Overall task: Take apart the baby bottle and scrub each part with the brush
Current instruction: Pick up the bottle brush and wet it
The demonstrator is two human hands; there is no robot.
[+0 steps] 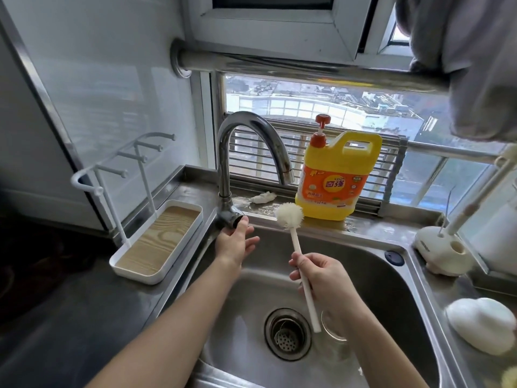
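Note:
My right hand [321,278] grips the white handle of a bottle brush [290,215], whose cream sponge head points up over the sink. My left hand [233,242] reaches to the base of the chrome tap [249,141], fingers spread and touching the tap's handle [235,218]. A clear bottle body [334,329] lies in the steel sink [377,275] to the right of the drain, partly hidden behind my right wrist. No water runs from the spout.
A yellow dish soap jug [335,177] with a red pump stands on the ledge behind the sink. A white drying rack [156,242] with pegs sits left. White brush holder [442,253] and a white rounded object [481,326] are on the right counter.

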